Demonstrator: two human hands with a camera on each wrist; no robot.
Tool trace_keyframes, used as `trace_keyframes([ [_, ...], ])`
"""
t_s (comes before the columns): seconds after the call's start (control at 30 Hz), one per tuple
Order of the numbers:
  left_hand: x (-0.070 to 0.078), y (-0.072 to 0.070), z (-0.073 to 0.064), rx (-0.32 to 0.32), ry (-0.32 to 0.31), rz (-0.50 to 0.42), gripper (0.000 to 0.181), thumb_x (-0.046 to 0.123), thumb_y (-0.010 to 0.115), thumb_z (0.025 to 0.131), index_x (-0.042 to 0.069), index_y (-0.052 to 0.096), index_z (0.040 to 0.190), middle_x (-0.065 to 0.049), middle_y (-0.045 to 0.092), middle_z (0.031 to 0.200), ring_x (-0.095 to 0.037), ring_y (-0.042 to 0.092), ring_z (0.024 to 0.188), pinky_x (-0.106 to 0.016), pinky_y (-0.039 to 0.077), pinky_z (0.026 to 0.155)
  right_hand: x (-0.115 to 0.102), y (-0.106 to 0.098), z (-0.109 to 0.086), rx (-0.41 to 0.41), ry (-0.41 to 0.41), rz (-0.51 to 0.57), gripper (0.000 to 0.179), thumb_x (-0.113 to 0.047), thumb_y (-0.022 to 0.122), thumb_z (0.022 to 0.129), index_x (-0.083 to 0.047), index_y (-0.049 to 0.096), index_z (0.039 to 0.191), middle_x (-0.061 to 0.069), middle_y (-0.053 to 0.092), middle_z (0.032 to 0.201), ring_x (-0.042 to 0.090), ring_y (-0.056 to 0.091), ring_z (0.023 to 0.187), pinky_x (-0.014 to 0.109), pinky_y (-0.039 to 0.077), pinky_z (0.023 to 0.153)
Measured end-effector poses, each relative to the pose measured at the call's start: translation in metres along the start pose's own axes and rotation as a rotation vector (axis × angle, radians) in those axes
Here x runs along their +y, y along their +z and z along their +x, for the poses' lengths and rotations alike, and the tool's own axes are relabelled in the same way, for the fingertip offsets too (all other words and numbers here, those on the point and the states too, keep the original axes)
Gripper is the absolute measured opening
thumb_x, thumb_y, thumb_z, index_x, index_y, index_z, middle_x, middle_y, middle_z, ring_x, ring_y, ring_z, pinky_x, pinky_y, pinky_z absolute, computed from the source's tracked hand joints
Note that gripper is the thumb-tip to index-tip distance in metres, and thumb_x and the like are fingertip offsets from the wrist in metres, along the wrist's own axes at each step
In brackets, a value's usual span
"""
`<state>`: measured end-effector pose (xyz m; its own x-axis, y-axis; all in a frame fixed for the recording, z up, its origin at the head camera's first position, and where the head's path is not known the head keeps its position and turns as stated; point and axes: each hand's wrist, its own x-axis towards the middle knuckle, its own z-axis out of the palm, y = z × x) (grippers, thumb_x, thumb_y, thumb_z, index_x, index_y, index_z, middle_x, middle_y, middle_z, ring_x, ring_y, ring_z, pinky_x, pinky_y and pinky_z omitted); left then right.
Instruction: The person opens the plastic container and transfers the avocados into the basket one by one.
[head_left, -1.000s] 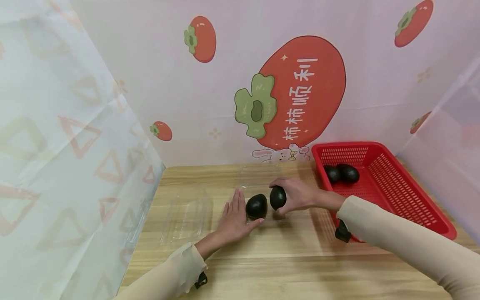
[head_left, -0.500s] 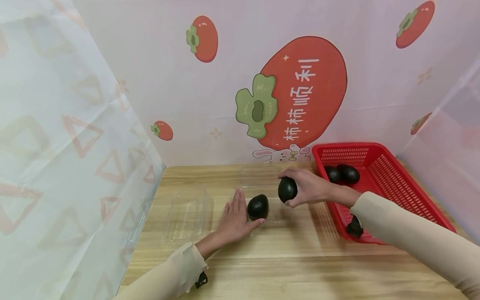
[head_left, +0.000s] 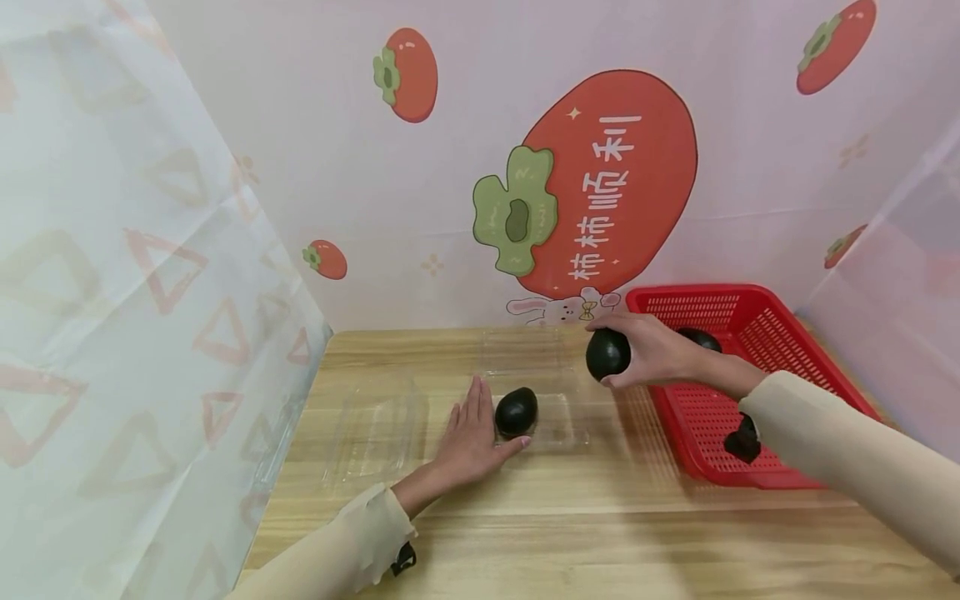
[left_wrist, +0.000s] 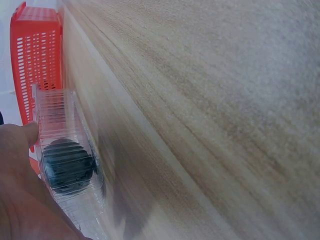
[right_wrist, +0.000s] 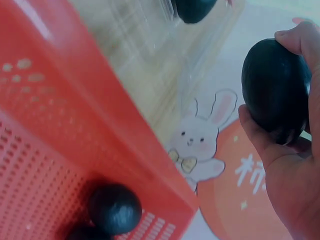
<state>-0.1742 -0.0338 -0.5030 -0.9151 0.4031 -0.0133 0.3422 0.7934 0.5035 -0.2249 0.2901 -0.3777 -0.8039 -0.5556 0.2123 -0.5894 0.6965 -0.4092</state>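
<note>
My right hand (head_left: 660, 352) grips a dark avocado (head_left: 607, 355) between thumb and fingers, raised above the table just left of the red basket. In the right wrist view this avocado (right_wrist: 272, 87) sits against the fingertips. My left hand (head_left: 468, 446) lies with straight fingers along the left side of a clear plastic box (head_left: 558, 419), its thumb spread along the near side. A second avocado (head_left: 516, 412) rests in the box's left part. The left wrist view shows it through the ribbed clear wall (left_wrist: 56, 107).
A red perforated basket (head_left: 682, 437) stands at the right, with dark avocados (right_wrist: 115, 207) inside, partly hidden by my right arm in the head view. Another clear box (head_left: 375, 433) lies to the left, and clear plastic (head_left: 521, 352) lies behind. A printed sheet (head_left: 420, 183) walls the back.
My right hand has lifted the avocado away from the box, moving right and back toward the basket. My left hand and the other avocado have stayed in place.
</note>
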Motion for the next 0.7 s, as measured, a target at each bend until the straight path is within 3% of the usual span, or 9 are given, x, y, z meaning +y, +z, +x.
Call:
trace_keyframes([
  [0.27, -0.003, 0.005, 0.001, 0.006, -0.005, 0.0, 0.117, 0.07, 0.06, 0.097, -0.005, 0.003, 0.167, -0.024, -0.003, 0.176, -0.04, 0.007, 0.162, -0.06, 0.011, 0.129, 0.015, -0.016, -0.009, 0.009, 0.019, -0.005, 0.079, -0.026, 0.098, 0.07, -0.005, 0.064, 0.138, 0.014, 0.068, 0.133, 0.029, 0.066, 0.11, 0.04, 0.062, 0.082],
  [0.47, -0.005, 0.006, 0.003, 0.004, -0.004, -0.002, 0.118, 0.071, 0.059, 0.097, -0.005, 0.002, 0.167, -0.024, -0.003, 0.176, -0.041, 0.008, 0.162, -0.06, 0.01, 0.129, 0.028, -0.026, -0.015, 0.032, -0.019, -0.023, 0.078, -0.023, 0.097, 0.071, -0.003, 0.063, 0.138, 0.014, 0.068, 0.131, 0.027, 0.065, 0.107, 0.037, 0.061, 0.081],
  [0.7, -0.005, 0.006, 0.003, 0.007, -0.001, -0.007, 0.118, 0.072, 0.058, 0.097, -0.005, 0.001, 0.167, -0.024, -0.004, 0.176, -0.039, 0.006, 0.163, -0.06, 0.009, 0.129, 0.042, -0.036, -0.024, 0.035, 0.008, -0.041, 0.079, -0.022, 0.098, 0.071, -0.003, 0.062, 0.139, 0.015, 0.066, 0.134, 0.029, 0.064, 0.115, 0.048, 0.061, 0.088],
])
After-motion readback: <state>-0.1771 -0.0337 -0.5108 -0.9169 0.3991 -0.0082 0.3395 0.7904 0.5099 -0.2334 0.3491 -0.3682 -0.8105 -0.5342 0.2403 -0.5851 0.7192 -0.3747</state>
